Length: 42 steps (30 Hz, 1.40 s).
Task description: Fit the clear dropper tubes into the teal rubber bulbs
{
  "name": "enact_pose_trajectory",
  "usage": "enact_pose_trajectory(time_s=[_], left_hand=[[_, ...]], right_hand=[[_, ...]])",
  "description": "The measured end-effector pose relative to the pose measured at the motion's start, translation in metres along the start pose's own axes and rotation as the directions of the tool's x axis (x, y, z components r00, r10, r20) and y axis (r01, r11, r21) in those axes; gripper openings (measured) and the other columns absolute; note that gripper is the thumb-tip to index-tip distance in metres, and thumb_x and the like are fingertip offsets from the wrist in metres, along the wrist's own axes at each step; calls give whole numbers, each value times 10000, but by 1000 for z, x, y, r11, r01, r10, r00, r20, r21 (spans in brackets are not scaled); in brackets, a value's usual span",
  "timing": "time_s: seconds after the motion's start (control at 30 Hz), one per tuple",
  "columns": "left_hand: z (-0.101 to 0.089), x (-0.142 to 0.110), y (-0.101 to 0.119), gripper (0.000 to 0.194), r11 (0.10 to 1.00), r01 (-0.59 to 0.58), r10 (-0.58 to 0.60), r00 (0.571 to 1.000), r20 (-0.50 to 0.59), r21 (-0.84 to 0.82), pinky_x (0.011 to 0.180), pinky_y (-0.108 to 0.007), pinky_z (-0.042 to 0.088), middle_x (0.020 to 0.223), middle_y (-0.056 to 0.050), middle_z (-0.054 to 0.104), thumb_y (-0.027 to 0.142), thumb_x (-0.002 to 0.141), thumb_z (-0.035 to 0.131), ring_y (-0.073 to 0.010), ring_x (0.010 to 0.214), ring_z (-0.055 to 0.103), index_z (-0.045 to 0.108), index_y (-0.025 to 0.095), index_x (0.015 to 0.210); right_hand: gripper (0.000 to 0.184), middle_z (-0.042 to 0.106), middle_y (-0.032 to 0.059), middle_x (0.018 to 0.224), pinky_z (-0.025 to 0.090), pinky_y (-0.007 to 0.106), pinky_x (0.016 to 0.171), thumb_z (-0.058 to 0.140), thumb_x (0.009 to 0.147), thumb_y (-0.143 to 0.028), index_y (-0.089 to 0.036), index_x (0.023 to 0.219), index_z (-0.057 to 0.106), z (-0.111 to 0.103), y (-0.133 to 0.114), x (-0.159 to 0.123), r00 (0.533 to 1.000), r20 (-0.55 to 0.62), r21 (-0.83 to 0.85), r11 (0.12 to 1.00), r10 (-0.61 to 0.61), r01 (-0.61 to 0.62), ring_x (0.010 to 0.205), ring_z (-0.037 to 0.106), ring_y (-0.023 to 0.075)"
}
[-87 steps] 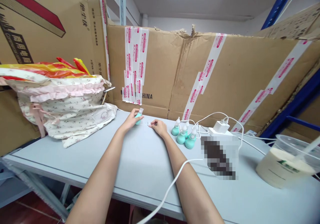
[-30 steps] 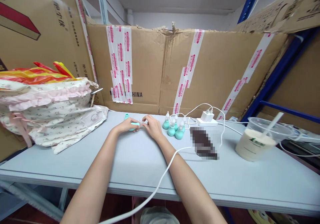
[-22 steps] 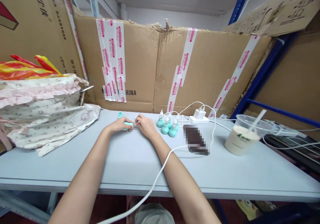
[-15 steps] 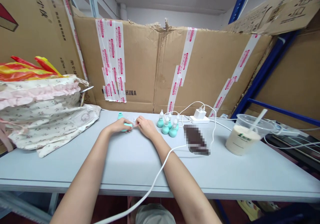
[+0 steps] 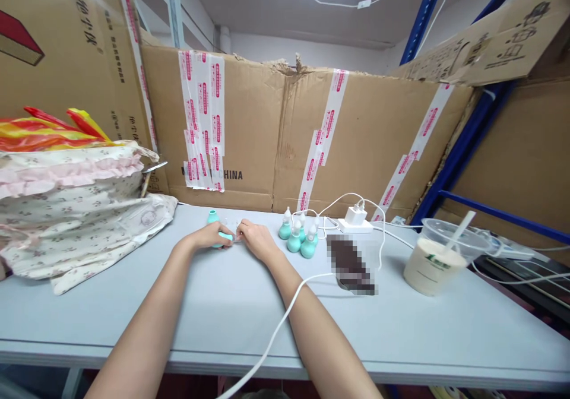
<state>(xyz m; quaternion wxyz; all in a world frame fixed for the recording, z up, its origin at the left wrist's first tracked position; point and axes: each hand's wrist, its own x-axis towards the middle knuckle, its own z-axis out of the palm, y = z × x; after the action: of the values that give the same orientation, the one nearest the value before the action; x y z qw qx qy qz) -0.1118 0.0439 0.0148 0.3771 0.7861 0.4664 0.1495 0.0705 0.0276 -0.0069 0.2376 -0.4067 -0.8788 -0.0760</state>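
My left hand (image 5: 207, 235) is closed around a teal squeeze bulb (image 5: 225, 237), which lies on its side with its end pointing right. My right hand (image 5: 255, 238) pinches a small clear tip (image 5: 237, 236) right beside that bulb; whether the two touch is too small to tell. Just behind my left hand stands another teal bulb (image 5: 212, 215) without a tip. To the right of my right hand, several teal bulbs with clear pointed tips (image 5: 294, 240) stand upright in a cluster. Some tiny clear pieces lie behind my hands, hard to make out.
A white cable (image 5: 285, 319) runs over my right forearm. At right are a charger on a power strip (image 5: 355, 225), a blurred-out dark object (image 5: 350, 262) and a drink cup with straw (image 5: 434, 262). A floral cloth bag (image 5: 89, 221) lies left; cardboard (image 5: 249, 126) walls the back.
The view has tilted upward, so the table sits lower in the picture. Both hands stay together over the bulb and the clear tip, with only slight finger movement.
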Motion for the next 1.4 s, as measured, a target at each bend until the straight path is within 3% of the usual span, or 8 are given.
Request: enact_pose_trajectory(time_s=[0.23,0.47,0.7,1.03,1.23,1.4], left_hand=[[2,0,-2,304,999,8,-9,1000,-14,-37,522,-221,362,555,3,565,347,567,612,-110,506,457,678,128,767],[1,1,-4,289,999,-10,11,1000,12,-38,540,-215,362,563,2,560,332,585,607,-104,516,452,672,119,768],[2,-1,1,278,998,2,-3,1000,-4,-61,535,-216,360,537,9,541,327,576,605,-101,503,441,674,118,747],[4,0,-1,316,995,47,-50,998,-36,-93,546,-223,375,558,1,556,306,549,610,-105,518,456,674,106,785],[3,-2,2,275,998,15,-16,1000,-15,-63,550,-221,370,555,5,548,312,574,596,-97,508,444,669,111,747],[3,-1,1,253,999,-10,9,1000,-17,-52,548,-218,363,553,1,552,308,573,596,-100,518,449,662,109,714]], right_hand=[[78,560,-5,917,314,212,622,472,863,-252,-197,869,527,3,2,-1,999,7,134,990,32,-33,788,536,114],[150,574,-4,952,320,223,613,500,843,-346,-217,882,565,1,1,-3,998,-59,92,995,29,-24,805,557,126],[73,579,-5,897,341,224,610,500,843,-231,-203,849,566,4,-1,-2,998,-56,65,998,8,-4,733,561,118],[30,561,-8,865,341,209,666,493,833,-203,-199,821,521,7,4,-1,998,-51,255,967,33,-19,787,525,120],[103,558,-6,904,325,212,616,486,849,-287,-204,835,545,5,3,-3,996,-79,196,981,34,-18,721,525,108],[99,560,0,893,296,217,582,505,845,-264,-197,830,577,4,1,1,999,-34,94,996,6,-2,703,535,102]])
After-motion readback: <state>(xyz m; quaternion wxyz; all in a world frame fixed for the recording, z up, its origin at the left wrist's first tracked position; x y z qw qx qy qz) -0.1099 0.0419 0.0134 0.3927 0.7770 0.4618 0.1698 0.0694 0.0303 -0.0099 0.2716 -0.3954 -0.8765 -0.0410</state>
